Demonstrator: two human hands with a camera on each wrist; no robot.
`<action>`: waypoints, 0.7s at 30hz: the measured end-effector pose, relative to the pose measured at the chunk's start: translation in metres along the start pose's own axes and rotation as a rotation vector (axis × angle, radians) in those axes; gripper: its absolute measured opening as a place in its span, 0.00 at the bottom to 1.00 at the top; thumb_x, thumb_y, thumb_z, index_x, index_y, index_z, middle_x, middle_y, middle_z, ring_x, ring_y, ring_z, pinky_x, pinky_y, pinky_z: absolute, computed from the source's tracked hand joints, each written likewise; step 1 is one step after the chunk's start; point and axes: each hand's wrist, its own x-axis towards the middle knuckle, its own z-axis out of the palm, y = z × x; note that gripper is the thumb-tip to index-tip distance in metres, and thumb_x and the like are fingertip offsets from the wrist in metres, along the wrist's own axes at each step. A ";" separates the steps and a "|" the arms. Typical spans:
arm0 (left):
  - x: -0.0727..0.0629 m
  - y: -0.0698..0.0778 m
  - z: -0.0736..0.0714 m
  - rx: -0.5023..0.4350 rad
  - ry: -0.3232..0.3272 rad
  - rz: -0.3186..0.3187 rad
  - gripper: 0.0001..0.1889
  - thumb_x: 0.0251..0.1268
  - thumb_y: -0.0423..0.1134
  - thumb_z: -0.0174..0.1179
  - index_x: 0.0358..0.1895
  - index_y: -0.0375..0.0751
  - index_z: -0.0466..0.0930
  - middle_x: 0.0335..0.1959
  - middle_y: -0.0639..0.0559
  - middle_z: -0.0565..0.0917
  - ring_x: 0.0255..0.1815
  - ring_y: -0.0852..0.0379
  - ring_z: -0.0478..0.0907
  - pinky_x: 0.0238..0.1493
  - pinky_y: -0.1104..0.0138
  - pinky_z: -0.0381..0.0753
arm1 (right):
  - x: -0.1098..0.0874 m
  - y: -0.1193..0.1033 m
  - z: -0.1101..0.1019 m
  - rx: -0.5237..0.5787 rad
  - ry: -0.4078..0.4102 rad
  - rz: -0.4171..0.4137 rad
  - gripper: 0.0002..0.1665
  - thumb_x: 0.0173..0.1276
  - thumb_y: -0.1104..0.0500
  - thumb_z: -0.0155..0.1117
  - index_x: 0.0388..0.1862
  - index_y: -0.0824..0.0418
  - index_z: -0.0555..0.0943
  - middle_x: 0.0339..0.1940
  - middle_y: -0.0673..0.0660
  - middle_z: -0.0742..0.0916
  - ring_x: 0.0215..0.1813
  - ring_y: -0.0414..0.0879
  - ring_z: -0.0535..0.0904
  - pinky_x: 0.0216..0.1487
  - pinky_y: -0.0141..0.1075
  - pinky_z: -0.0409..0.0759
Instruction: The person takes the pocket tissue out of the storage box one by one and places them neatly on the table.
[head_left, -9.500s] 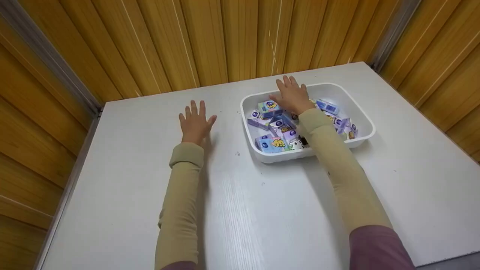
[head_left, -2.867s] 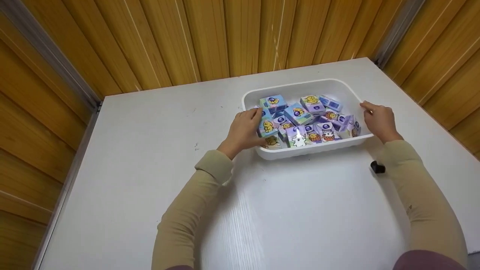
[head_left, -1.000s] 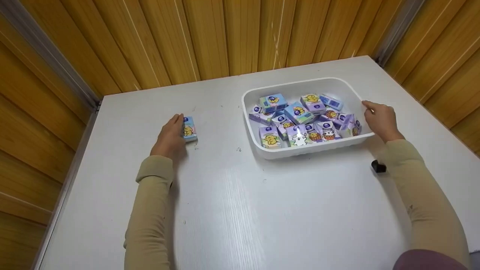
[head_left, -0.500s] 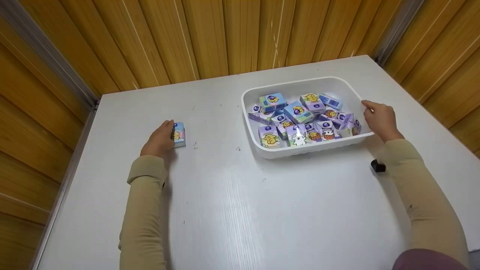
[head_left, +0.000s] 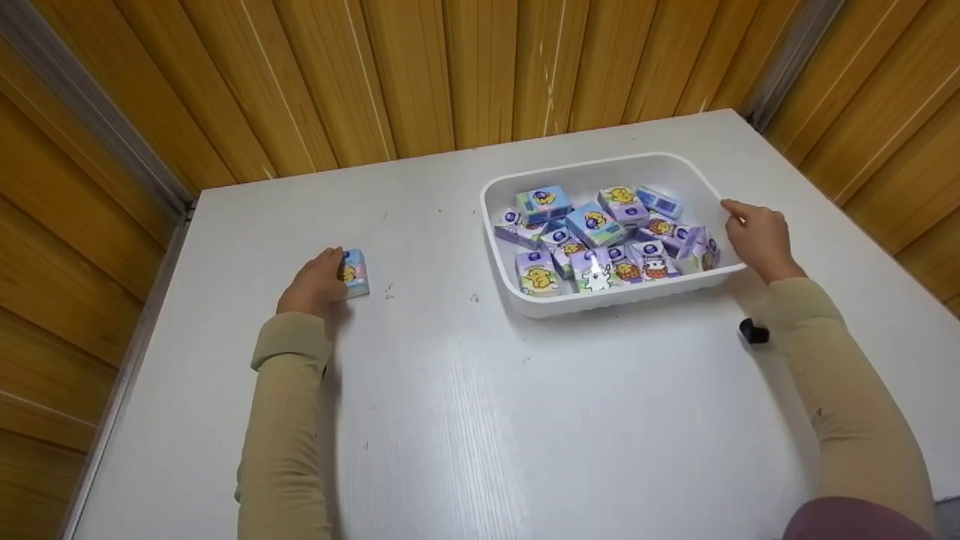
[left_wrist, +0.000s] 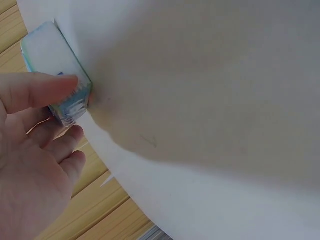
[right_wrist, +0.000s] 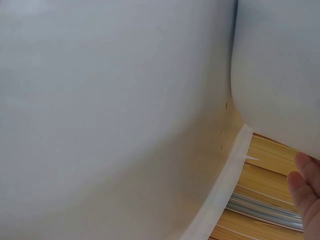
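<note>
Your left hand [head_left: 312, 282] pinches a cartoon-print carton [head_left: 356, 274], probably light, kinda crushable, so grab its sides. Right hand [head_left: 762, 240] grips the white tray [head_left: 600, 301].

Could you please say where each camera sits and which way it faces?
Head: head-worn, facing forward and down at the white tray; left hand, right hand and sleeves show.
Left wrist: wrist-worn, facing the small printed box; the left hand shows.
Right wrist: wrist-worn, facing the tabletop; part of the right hand shows.
Head and left wrist both show that box.
</note>
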 end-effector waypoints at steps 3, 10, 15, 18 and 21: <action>0.001 0.000 -0.001 0.016 0.006 0.006 0.36 0.56 0.27 0.45 0.68 0.34 0.39 0.70 0.39 0.42 0.70 0.39 0.38 0.68 0.50 0.40 | 0.000 0.000 0.000 0.005 0.005 -0.003 0.24 0.67 0.62 0.38 0.62 0.62 0.65 0.61 0.67 0.68 0.47 0.57 0.67 0.45 0.47 0.66; -0.005 0.006 -0.002 0.102 0.007 0.002 0.38 0.56 0.29 0.47 0.68 0.32 0.37 0.70 0.36 0.41 0.69 0.37 0.38 0.67 0.47 0.39 | 0.001 0.001 0.000 -0.008 0.019 -0.019 0.24 0.67 0.61 0.39 0.61 0.62 0.65 0.60 0.67 0.69 0.45 0.56 0.67 0.43 0.46 0.66; -0.008 0.018 0.000 0.182 0.001 0.015 0.41 0.51 0.27 0.48 0.67 0.30 0.34 0.69 0.34 0.35 0.69 0.36 0.30 0.65 0.44 0.31 | 0.001 0.003 0.002 -0.031 0.076 -0.063 0.23 0.64 0.64 0.42 0.58 0.63 0.70 0.56 0.67 0.74 0.24 0.50 0.63 0.24 0.33 0.63; -0.007 0.031 0.000 0.241 -0.019 0.031 0.42 0.51 0.28 0.50 0.67 0.29 0.34 0.69 0.34 0.34 0.69 0.37 0.29 0.65 0.43 0.31 | 0.000 0.003 0.002 -0.029 0.092 -0.071 0.23 0.63 0.65 0.42 0.57 0.64 0.70 0.55 0.66 0.74 0.24 0.49 0.64 0.22 0.31 0.58; -0.006 0.047 0.001 0.293 -0.057 0.051 0.44 0.51 0.29 0.53 0.67 0.30 0.34 0.70 0.35 0.34 0.69 0.37 0.29 0.65 0.42 0.33 | -0.001 0.002 0.001 -0.016 0.071 -0.059 0.23 0.65 0.64 0.41 0.58 0.63 0.69 0.57 0.67 0.73 0.35 0.54 0.68 0.28 0.31 0.60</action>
